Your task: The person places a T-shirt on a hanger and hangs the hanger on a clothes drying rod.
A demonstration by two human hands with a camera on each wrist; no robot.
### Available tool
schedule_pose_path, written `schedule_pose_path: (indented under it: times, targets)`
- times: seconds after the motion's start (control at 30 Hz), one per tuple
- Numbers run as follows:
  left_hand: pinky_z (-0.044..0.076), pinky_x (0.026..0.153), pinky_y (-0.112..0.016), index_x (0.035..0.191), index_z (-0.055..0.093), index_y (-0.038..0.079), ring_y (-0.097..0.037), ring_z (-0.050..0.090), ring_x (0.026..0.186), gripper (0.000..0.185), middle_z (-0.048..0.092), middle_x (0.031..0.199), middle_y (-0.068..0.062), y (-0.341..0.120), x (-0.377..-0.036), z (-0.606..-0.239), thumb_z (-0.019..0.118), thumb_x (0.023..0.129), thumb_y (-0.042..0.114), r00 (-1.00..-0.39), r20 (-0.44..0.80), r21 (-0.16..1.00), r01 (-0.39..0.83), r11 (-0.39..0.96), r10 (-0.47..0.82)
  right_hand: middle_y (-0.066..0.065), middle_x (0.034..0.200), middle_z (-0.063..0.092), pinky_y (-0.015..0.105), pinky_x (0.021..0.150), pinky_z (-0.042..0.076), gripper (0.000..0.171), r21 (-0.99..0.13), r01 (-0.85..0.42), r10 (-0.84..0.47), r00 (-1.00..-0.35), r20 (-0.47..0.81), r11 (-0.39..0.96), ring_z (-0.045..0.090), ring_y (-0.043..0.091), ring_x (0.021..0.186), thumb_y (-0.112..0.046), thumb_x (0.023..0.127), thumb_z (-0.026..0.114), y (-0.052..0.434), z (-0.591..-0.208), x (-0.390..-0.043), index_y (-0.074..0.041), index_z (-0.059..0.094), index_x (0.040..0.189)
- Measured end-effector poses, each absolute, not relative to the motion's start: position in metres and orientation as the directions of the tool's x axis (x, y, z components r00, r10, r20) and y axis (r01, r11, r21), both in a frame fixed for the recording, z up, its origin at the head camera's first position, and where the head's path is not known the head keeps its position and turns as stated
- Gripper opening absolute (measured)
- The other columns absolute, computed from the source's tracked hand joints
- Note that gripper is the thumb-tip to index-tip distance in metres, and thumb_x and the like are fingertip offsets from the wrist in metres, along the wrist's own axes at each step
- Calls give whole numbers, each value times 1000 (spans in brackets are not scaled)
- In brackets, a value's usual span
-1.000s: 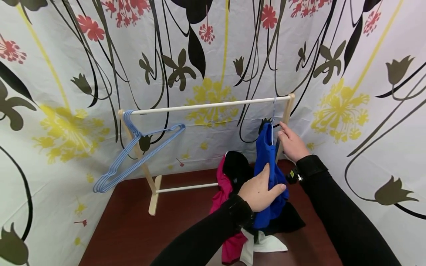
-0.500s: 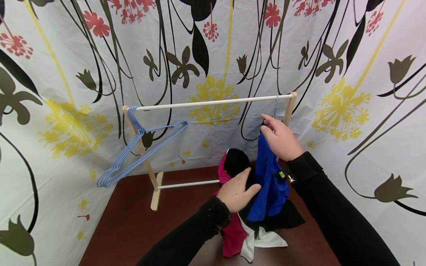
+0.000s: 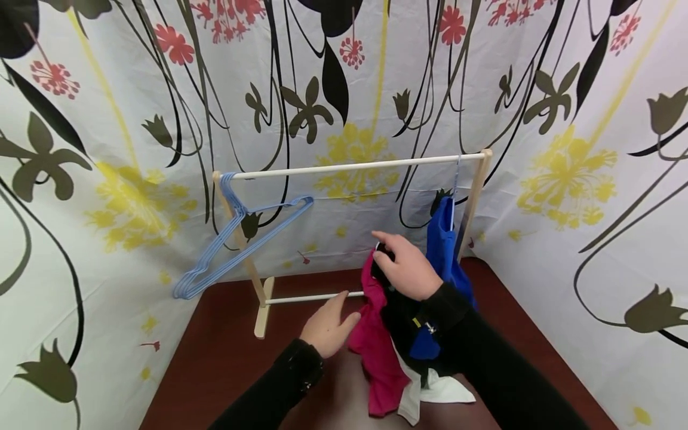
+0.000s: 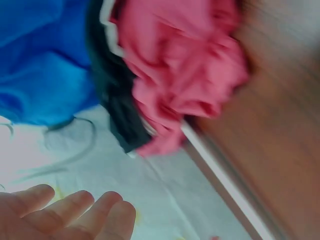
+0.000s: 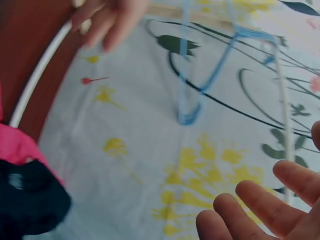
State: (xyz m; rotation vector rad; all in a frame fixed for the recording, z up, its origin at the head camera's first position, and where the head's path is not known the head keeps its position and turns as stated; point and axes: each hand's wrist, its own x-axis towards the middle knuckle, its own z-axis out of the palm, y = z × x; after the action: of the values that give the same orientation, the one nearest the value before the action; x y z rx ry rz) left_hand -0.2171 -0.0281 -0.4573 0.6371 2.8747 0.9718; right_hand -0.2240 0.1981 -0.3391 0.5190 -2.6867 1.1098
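My left hand (image 3: 329,327), fingers extended, hovers left of the clothes pile and holds nothing. In front of the pile in the head view is my right hand (image 3: 407,267), also without anything in its grasp. A blue garment (image 3: 442,239) hangs from a hanger at the right end of the rack's top rail (image 3: 355,166). Below it lie a pink garment (image 3: 378,370), a black garment (image 3: 400,316) and a white one (image 3: 446,389), heaped together. Several blue hangers (image 3: 215,254) hang at the rail's left end.
The wooden rack's left foot (image 3: 264,309) stands on the dark red table (image 3: 215,370), with a low crossbar (image 3: 312,297) joining its sides. A white flowered curtain (image 3: 333,227) surrounds the table at the back and both sides.
My right hand has left the hanging blue garment and moved left and down over the pile. My left hand has let go of the blue garment and drawn left.
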Motion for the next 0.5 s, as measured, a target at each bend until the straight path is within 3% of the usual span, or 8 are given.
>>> schedule_pose_path:
  times: [0.23,0.5]
  targets:
    - [39,108,-50,152,44,11,-29,47,137,61,50,150,-11,-83,-217,-485,55,103,45,-952,145,531,304,791,268,14,146,50,51,101,42,49,-679,-287,-178,-957,227,676,51,32,128,-29,107,48,197,-392,-228,-14,43,153]
    - [45,102,-54,147,48,6,-34,52,131,55,52,146,-16,-151,-221,-492,62,101,32,-967,196,486,237,841,159,18,140,54,50,100,43,47,-694,-188,-91,-980,174,695,53,33,125,-28,106,48,209,-443,-234,-11,47,150]
